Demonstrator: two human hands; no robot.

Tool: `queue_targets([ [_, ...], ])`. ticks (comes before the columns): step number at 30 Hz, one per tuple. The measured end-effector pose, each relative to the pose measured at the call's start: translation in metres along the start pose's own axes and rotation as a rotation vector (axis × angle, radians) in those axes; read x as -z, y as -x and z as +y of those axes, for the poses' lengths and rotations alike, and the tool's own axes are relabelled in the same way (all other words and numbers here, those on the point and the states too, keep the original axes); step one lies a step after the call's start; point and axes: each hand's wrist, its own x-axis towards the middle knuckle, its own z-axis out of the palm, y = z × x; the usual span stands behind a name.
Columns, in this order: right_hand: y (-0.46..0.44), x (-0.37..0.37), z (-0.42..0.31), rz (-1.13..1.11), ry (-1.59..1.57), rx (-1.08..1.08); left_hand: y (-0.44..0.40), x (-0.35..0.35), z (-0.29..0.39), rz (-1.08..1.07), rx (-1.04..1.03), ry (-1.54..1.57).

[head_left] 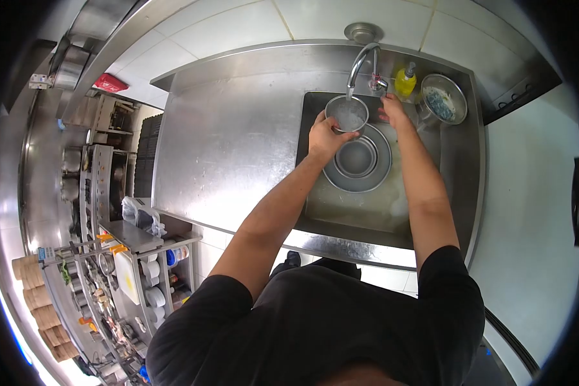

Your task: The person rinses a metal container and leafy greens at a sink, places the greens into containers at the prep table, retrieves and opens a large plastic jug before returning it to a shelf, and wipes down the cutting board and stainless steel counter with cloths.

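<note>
While left hand (326,139) pinches steel bowl (349,116) near back edge of sink (360,231), level holding should limit spillage; right hand (394,110), closure indeterminate.

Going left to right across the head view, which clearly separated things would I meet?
Red item → black ridged panel → metal bowl in the left hand → yellow bottle → round metal container.

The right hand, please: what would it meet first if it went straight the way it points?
Most likely the tap handle, just ahead of the right hand; depth is unclear, and they may touch.
</note>
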Motion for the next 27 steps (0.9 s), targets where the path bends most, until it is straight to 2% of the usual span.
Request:
queue_targets([
  [3, -0.004, 0.000, 0.000, 0.006, -0.013, -0.017, 0.001, -0.005, -0.007, 0.141, -0.134, -0.050],
  [13, 0.003, 0.004, -0.013, -0.035, -0.147, -0.080, 0.003, -0.002, -0.006, 0.144, -0.142, -0.031],
  [16, 0.010, -0.003, -0.026, 0.030, -0.170, -0.047, 0.003, -0.006, -0.011, 0.161, -0.165, -0.016],
  [22, 0.015, -0.005, -0.048, 0.003, -0.125, 0.005, 0.009, 0.002, -0.010, 0.058, -0.071, 0.115],
  [27, 0.057, 0.001, -0.020, 0.123, -0.038, 0.153, 0.029, 0.015, -0.017, 0.133, -0.153, 0.046],
])
